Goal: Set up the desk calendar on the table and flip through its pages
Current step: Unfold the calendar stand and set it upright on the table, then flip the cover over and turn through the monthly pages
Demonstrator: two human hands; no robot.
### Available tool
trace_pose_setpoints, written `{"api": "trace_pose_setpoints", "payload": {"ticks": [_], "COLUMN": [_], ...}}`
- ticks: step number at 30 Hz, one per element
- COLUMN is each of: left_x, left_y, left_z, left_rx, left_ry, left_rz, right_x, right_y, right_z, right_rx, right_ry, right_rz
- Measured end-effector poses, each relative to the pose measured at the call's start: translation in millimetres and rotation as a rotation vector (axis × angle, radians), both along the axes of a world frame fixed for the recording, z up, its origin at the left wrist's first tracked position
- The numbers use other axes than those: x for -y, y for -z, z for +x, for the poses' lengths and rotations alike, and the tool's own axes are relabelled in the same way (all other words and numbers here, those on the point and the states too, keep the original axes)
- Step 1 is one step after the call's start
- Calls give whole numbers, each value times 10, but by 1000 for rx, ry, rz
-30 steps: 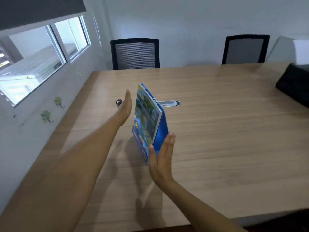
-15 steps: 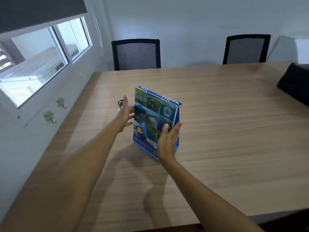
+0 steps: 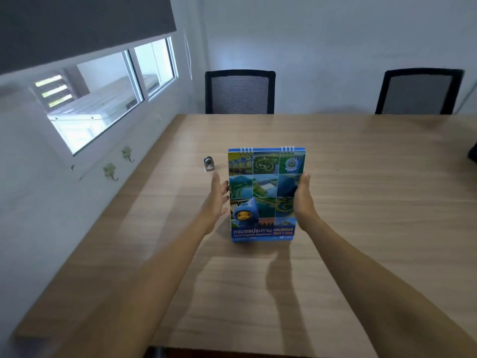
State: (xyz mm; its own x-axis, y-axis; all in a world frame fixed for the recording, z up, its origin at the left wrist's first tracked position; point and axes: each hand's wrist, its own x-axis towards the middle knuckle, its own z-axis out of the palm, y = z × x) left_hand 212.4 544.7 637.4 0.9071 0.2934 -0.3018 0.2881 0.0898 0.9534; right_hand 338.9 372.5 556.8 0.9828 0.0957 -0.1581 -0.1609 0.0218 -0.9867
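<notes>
The desk calendar (image 3: pixel 260 192) stands upright on the wooden table (image 3: pixel 374 228), its blue spiral-bound cover with photo tiles and a cartoon mascot facing me. My right hand (image 3: pixel 303 200) is pressed along its right edge and holds it. My left hand (image 3: pixel 218 197) is at its left edge with fingers spread, the fingertips just meeting the edge. The calendar's back panel and stand are hidden behind the cover.
A small metal object (image 3: pixel 209 163) lies on the table just behind my left hand. Two black mesh chairs (image 3: pixel 240 91) (image 3: pixel 418 91) stand at the far side. A dark object (image 3: pixel 473 153) sits at the right edge. The wall with hooks (image 3: pixel 111 171) runs along the left.
The calendar has been turned from edge-on to face me squarely and now stands straight. Both hands have shifted to its two side edges.
</notes>
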Motion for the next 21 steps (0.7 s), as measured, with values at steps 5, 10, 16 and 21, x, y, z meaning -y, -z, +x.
{"api": "trace_pose_setpoints", "payload": {"ticks": [5, 10, 16, 21], "left_x": [348, 444, 416, 174], "left_y": [-119, -45, 62, 391], "left_z": [-204, -214, -154, 5], "left_rx": [115, 76, 63, -34], "left_ry": [-29, 4, -18, -107], "left_rz": [26, 22, 44, 250], "right_x": [121, 219, 303, 378], "right_y": [-188, -17, -40, -78], "right_z": [-485, -582, -622, -532], "right_rx": [-38, -7, 41, 77], "right_ry": [41, -59, -130, 7], "right_rz": [-25, -45, -107, -116]}}
